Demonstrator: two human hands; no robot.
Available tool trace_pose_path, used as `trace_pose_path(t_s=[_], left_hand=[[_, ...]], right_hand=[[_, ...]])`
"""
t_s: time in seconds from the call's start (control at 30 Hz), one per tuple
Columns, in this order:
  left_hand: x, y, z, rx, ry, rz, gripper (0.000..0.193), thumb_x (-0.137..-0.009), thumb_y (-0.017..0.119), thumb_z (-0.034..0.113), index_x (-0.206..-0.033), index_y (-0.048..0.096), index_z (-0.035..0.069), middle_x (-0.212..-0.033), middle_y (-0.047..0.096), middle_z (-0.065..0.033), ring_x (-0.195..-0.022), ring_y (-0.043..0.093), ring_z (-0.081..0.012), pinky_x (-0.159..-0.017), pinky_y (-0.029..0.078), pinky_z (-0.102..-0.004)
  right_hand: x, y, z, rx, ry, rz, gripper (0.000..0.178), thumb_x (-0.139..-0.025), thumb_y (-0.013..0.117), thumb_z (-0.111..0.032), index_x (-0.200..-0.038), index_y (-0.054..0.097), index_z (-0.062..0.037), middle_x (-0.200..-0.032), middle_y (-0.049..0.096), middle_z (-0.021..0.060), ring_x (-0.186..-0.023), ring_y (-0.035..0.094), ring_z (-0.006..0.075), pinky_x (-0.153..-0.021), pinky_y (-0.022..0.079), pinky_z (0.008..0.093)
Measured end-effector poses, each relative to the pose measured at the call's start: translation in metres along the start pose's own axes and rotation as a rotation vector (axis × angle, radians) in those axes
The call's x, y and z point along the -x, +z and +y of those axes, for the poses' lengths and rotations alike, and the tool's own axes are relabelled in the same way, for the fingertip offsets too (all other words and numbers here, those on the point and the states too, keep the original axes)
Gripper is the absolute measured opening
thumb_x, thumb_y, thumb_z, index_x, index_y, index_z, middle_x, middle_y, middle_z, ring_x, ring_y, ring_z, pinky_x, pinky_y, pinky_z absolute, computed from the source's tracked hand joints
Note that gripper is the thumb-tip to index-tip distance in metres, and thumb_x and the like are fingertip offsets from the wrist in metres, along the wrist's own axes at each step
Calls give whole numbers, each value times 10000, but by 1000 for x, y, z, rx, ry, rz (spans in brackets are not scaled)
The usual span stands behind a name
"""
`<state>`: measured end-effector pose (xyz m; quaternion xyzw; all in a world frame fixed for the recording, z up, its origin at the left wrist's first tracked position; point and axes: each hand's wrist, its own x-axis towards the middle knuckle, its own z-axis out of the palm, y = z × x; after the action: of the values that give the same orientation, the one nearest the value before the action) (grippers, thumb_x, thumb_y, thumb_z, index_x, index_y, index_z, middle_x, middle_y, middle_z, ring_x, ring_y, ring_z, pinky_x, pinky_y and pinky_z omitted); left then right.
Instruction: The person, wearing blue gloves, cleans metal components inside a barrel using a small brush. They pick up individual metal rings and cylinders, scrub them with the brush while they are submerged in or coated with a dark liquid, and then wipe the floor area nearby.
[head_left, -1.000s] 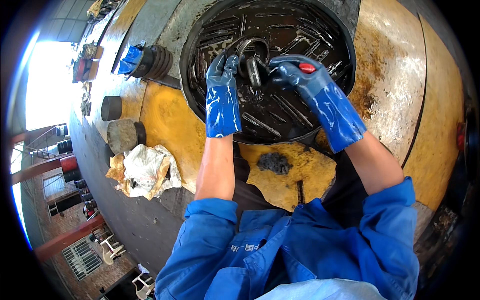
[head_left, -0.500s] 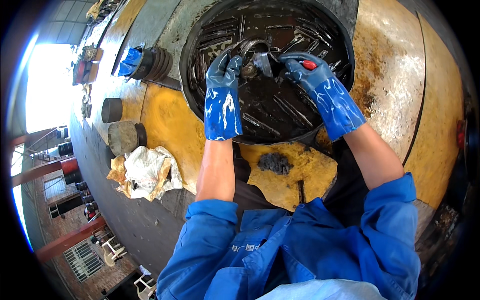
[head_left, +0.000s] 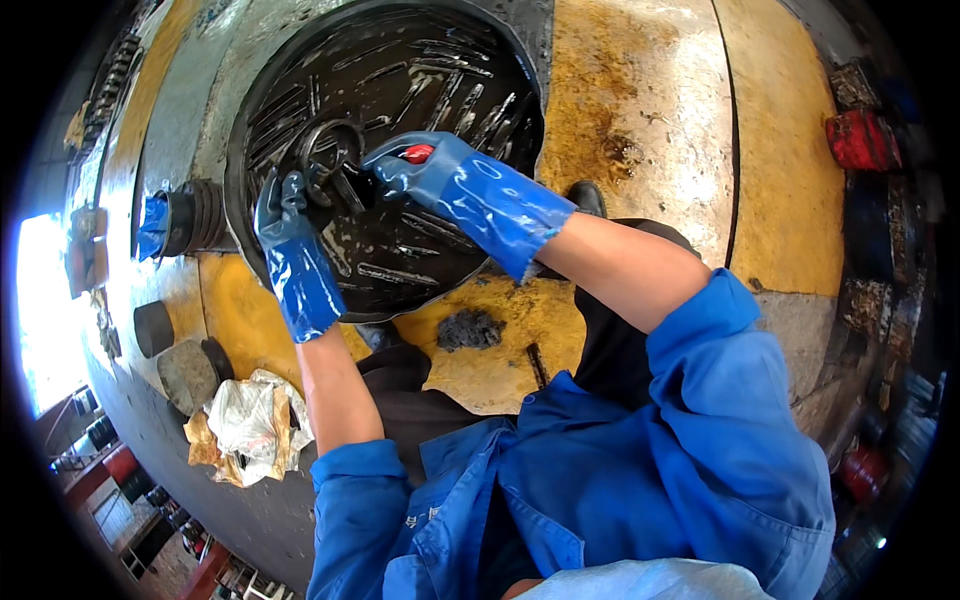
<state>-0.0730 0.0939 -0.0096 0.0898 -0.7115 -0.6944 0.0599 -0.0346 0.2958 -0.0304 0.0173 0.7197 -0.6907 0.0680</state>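
My left hand, in a blue rubber glove, is at the left side of a round black pan, its fingers curled at the edge of a dark, wet metal ring. The fingers partly hide that contact. Gloved likewise, my right hand is closed round a tool with a red handle. The tool's flat, dark end reaches to the ring; whether it is a brush or a scraper I cannot tell. Dark liquid and several narrow, shiny strips fill the pan.
A dark clump lies on the yellow floor plate before me. Crumpled white wrapping and a grey cylinder are at the left. Stacked dark rings stand beside the pan. A red container is at far right.
The view has swung, so the pan and both hands appear farther left. The tool's flat end has turned and looks darker and narrower. Both hands remain at the ring.
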Motion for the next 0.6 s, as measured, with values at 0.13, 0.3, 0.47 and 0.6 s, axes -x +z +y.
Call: trace_pose_path(t_s=[0.13, 0.3, 0.47, 0.6], left_hand=[[-2, -2, 7, 5, 34, 5, 335, -1033, 644, 181, -1310, 646, -7, -1159, 716, -104, -1042, 637, -183, -950, 493, -303], [0, 1, 3, 7, 31, 3, 328, -1030, 648, 169, -1307, 648, -7, -1150, 716, -94, -1032, 633, -173, -942, 491, -294], [-2, -18, 4, -9, 48, 46, 322, -1026, 651, 157, -1303, 650, -8, -1142, 716, -84, -1022, 630, -163, -934, 489, -284], [-2, -23, 7, -21, 55, 35, 317, -1024, 654, 148, -1300, 652, -8, -1135, 715, -77, -1013, 627, -154, -927, 487, -277]], right_hand=[[8, 8, -17, 42, -5, 84, 218, -961, 715, -215, -1137, 769, -97, -1021, 781, 93, -889, 732, 185, -838, 575, 327], [8, 9, 11, -263, -4, 14, 231, -936, 729, -226, -1124, 778, -100, -1029, 784, 80, -897, 734, 174, -844, 580, 310], [18, 16, -15, 142, -43, 54, 226, -932, 735, -203, -1127, 773, -95, -1017, 786, 77, -881, 737, 197, -838, 586, 329], [21, 0, -36, -19, 6, 90, 216, -993, 708, -217, -1165, 766, -100, -966, 777, 48, -822, 683, 118, -784, 565, 286]])
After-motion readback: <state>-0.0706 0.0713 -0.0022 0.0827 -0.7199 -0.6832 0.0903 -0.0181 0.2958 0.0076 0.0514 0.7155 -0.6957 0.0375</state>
